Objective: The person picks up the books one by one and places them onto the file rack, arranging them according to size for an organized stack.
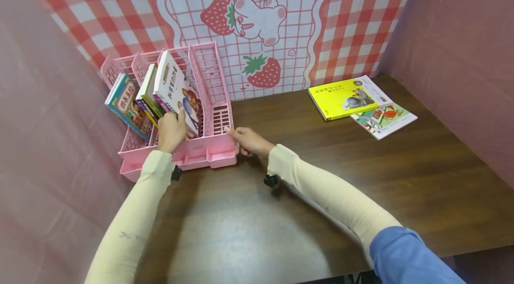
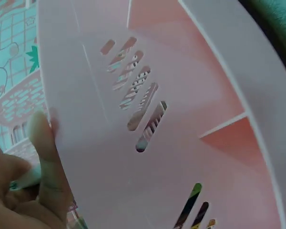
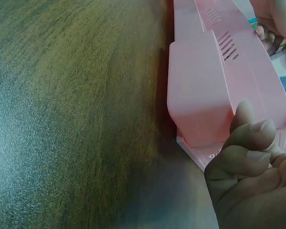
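Note:
A pink plastic book rack [image 1: 222, 141] with upright dividers stands at the table's left back. In one of its slots leans a white book [image 1: 170, 81] with pictures on its cover. My left hand [image 1: 172, 132] holds this book low, at its near edge, just behind the rack's front wall [image 2: 93, 114]. In the left wrist view part of the left hand [image 2: 43, 176] shows beside that wall; the book's lower edge is hidden. My right hand [image 1: 250, 141] grips the rack's front right corner. Curled fingers of the right hand [image 3: 252, 162] show at that corner in the right wrist view.
Left of the white book, the rack bears a blue picture book [image 1: 127, 103] and thin green-edged books [image 1: 147, 90]. A yellow book [image 1: 341, 96] lies over a booklet with a crab picture [image 1: 387, 119] at the table's right back. Checked cloth [image 1: 349, 21] hangs behind.

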A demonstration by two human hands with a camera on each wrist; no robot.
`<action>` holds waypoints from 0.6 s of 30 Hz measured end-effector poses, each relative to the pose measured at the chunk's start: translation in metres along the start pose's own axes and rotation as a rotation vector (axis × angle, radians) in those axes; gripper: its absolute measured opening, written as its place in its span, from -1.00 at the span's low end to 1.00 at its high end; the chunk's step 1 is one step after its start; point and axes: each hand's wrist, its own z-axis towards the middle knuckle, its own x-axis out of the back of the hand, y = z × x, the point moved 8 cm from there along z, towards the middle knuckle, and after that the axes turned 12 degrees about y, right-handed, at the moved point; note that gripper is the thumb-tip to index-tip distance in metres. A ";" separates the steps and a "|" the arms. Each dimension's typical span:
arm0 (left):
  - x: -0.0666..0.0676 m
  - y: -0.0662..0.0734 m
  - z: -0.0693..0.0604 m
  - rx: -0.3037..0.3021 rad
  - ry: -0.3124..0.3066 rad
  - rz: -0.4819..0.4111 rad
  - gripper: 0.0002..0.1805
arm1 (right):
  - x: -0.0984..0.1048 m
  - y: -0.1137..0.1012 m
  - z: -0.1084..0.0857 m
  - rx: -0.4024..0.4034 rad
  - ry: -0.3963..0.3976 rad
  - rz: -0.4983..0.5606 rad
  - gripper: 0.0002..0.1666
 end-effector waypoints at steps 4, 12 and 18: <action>-0.001 0.000 0.002 -0.024 0.024 0.023 -0.54 | -0.003 0.001 0.001 -0.006 0.000 -0.013 -0.40; 0.002 -0.003 0.005 -0.072 0.117 0.129 -0.42 | -0.002 0.001 0.000 -0.012 0.016 -0.016 -0.37; -0.001 -0.013 0.003 0.009 0.099 0.062 -0.38 | 0.000 -0.001 0.000 -0.016 0.017 -0.045 -0.33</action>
